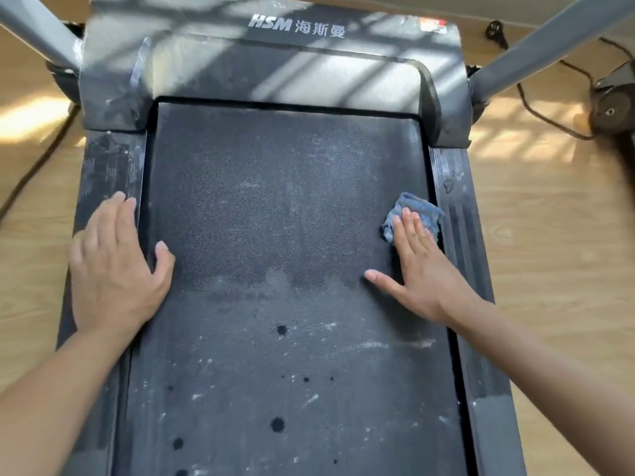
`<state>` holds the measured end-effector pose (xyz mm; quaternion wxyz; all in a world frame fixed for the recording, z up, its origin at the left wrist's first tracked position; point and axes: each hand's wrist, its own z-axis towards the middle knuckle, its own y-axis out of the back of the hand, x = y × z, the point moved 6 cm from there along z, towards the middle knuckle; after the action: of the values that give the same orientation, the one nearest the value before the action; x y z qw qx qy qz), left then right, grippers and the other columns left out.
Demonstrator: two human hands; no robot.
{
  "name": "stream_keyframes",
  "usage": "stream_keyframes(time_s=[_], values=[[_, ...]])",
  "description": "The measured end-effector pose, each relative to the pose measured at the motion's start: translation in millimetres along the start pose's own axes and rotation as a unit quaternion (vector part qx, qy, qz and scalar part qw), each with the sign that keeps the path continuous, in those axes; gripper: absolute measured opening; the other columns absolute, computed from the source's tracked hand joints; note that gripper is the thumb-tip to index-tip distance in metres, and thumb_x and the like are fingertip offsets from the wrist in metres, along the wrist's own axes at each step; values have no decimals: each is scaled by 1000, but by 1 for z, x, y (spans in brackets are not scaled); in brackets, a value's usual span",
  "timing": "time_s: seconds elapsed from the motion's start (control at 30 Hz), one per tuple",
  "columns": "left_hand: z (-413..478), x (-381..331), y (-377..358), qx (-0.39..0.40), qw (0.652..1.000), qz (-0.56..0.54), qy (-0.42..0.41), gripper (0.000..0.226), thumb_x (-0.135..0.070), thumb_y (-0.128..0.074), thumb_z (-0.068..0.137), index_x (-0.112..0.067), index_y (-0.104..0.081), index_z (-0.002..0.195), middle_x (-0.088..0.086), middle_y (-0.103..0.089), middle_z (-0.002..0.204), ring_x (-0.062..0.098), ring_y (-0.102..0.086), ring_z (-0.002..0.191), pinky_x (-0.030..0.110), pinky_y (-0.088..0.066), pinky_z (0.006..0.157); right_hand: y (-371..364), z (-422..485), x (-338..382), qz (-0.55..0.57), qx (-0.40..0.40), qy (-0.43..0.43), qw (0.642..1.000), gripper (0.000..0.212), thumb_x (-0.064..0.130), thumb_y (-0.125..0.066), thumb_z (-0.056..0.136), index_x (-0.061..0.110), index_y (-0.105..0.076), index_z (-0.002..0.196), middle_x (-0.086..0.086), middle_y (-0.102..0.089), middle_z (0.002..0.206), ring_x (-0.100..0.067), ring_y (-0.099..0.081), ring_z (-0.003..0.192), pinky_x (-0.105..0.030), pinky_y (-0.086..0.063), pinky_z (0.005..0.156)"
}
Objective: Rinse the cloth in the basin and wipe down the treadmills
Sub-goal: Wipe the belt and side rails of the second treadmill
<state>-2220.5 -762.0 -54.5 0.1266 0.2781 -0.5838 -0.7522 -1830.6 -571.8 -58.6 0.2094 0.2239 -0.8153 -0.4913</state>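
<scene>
Several dark wet spots and pale dust streaks mark the nearest stretch of the treadmill belt, so we judge the wiping only partly done. Further up, our left hand lies flat, fingers straight, on the left side rail, holding nothing. Our right hand, fingers straight and together, presses the blue cloth against the belt's right edge. Next we would drag the cloth across and back toward us under steady pressure. Beyond, the motor cover looks dusty too.
</scene>
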Motion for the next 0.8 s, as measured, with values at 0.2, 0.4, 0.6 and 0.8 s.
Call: stream_keyframes(time_s=[0.2, 0.4, 0.6, 0.8], values=[[6, 11, -15, 26, 999, 3, -33, 77, -40, -36, 99, -4, -20, 166, 16, -17, 177, 14, -3, 162, 43, -7, 132, 57, 122, -20, 20, -47, -32, 998, 115, 88, -25, 90, 6, 6, 164, -15, 11, 172, -26, 13, 160, -44, 0, 131], [8, 25, -27, 6, 999, -26, -42, 76, -38, -37, 98, -7, -21, 166, 17, -16, 176, 23, -10, 164, 55, -14, 133, 60, 117, -23, 31, -71, -3, 997, 99, 70, -39, 100, 6, 0, 165, -14, 5, 173, -24, 7, 160, -38, 1, 131], [13, 19, -29, 9, 998, -45, -35, 72, -39, -38, 96, -5, -28, 158, 24, -24, 169, 43, -24, 158, 62, -23, 129, -1, -42, -13, 23, -25, 42, 999, 95, 68, -36, 100, 7, -2, 165, -10, 6, 173, -19, 13, 160, -34, 3, 130], [7, 11, -17, 10, 1000, 1, -22, 75, -38, -40, 97, -5, -27, 163, 17, -22, 175, 35, -18, 162, 45, -11, 130, -39, -103, -6, -28, 34, 27, 999, 100, 79, -17, 96, 10, 11, 163, -8, 22, 169, -17, 24, 157, -34, 9, 128]])
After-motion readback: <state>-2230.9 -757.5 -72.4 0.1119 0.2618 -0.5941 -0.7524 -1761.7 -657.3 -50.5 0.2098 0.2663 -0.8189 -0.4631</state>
